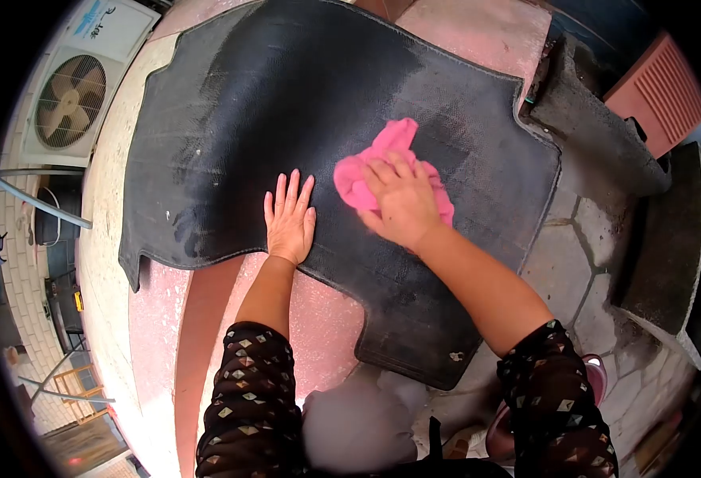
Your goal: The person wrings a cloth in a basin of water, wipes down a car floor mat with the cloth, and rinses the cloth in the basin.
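A large black mat [287, 103] with stitched edges lies draped over a pink ledge, and its surface shows darker and duller grey patches. Flat on the mat near its lower edge rests my left hand [290, 221], fingers spread and holding nothing. To the right, my right hand [402, 197] presses a bunched pink cloth [353, 179] against the mat, its fingers curled over the cloth. Part of the cloth sticks out above the hand and part below it on the right.
Pink ledge [318, 319] under the mat. An air-conditioner unit [72, 95] stands at the upper left. On the right are a grey trough-like object [597, 151], a pink ridged panel [661, 95], another dark curved piece [665, 247] and stone paving [557, 259].
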Demonstrator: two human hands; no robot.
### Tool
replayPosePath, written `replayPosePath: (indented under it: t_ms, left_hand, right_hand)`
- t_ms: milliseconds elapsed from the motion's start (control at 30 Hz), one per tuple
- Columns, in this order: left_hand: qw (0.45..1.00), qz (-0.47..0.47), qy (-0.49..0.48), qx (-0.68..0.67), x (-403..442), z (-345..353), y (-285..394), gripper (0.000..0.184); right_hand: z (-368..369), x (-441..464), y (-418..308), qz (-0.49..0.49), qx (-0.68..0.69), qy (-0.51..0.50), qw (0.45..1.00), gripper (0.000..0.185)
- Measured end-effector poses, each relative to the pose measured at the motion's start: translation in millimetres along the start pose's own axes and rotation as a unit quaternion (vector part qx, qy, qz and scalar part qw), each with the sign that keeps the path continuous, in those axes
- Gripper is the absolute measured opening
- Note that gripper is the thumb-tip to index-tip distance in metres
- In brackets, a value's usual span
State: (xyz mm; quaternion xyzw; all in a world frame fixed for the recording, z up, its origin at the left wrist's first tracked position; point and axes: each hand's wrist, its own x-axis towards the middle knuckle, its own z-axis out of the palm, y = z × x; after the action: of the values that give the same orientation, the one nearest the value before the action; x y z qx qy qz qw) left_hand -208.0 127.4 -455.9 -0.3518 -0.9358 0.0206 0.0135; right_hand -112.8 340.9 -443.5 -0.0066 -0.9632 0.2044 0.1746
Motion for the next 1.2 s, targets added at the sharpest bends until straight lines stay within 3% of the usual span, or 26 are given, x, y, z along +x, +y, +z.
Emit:
replayPosePath:
  t_ms: [100, 200, 267, 333, 367, 433, 533, 567, 600, 700, 767, 833, 900, 933, 1000, 1033, 1100, 1200]
  left_hand:
    - [0.999, 0.013, 0.011, -0.031, 0, 4, -8, 0.052]
    - [0.998, 0.025, 0.02, -0.051, -2, 5, -9, 0.05]
    - [0.999, 0.028, 0.028, -0.034, -2, 4, -7, 0.05]
    - [0.999, 0.021, 0.009, -0.041, -1, 3, -6, 0.05]
    - [0.997, 0.02, 0.028, -0.069, -1, 4, -6, 0.047]
    - [0.991, 0.021, 0.043, -0.121, 1, 4, -13, 0.045]
    - [0.965, 0.025, 0.108, -0.236, 0, 5, -16, 0.041]
    - [0.959, 0.029, 0.113, -0.26, 1, 4, -17, 0.041]
    - [0.951, 0.03, 0.117, -0.283, -1, 3, -19, 0.042]
    - [0.96, 0.04, 0.115, -0.251, -2, 7, -20, 0.041]
    - [0.97, 0.041, 0.12, -0.207, -1, 6, -18, 0.04]
    - [0.971, 0.039, 0.125, -0.202, -3, 7, -15, 0.04]
    - [0.971, 0.044, 0.13, -0.197, -2, 9, -17, 0.041]
    - [0.97, 0.042, 0.13, -0.199, -1, 8, -16, 0.041]
    - [0.974, 0.035, 0.117, -0.192, -1, 8, -15, 0.042]
    - [0.974, 0.039, 0.119, -0.188, -1, 8, -15, 0.042]
    - [0.973, 0.042, 0.13, -0.185, -1, 8, -15, 0.041]
    - [0.972, 0.046, 0.138, -0.183, 1, 9, -16, 0.04]
  right_hand:
    - [28, -54, -51, -0.222, 0.055, -0.094, 0.969, 0.039]
    - [12, -10, -7, -0.166, 0.076, -0.067, 0.981, 0.041]
    - [-2, 28, 42, 0.005, 0.035, -0.002, 0.999, 0.042]
    - [0, 43, 60, 0.107, -0.039, 0.066, 0.991, 0.044]
    - [6, 38, 55, 0.111, -0.037, 0.066, 0.991, 0.044]
    - [11, 26, 27, 0.001, 0.014, 0.011, 1.0, 0.047]
    - [29, 4, -33, -0.139, 0.095, -0.058, 0.984, 0.03]
    - [32, 5, -53, -0.126, 0.101, -0.106, 0.981, 0.041]
    - [35, 7, -67, -0.1, 0.103, -0.062, 0.988, 0.038]
    - [22, -4, -58, -0.11, 0.116, -0.142, 0.977, 0.033]
    - [4, -45, -36, -0.214, 0.174, -0.193, 0.942, 0.033]
    - [-39, -79, -21, -0.229, 0.14, -0.19, 0.944, 0.031]
    - [-65, -103, 5, -0.244, 0.122, -0.222, 0.936, 0.041]
    - [-75, -105, 13, -0.245, 0.122, -0.224, 0.935, 0.041]
    - [-90, -104, 22, -0.119, 0.075, -0.211, 0.967, 0.051]
    - [-94, -97, 17, -0.117, 0.078, -0.219, 0.965, 0.051]
    - [-90, -65, -4, -0.043, 0.105, -0.097, 0.989, 0.052]
    - [-4, -32, -64, -0.131, 0.126, -0.022, 0.983, 0.03]
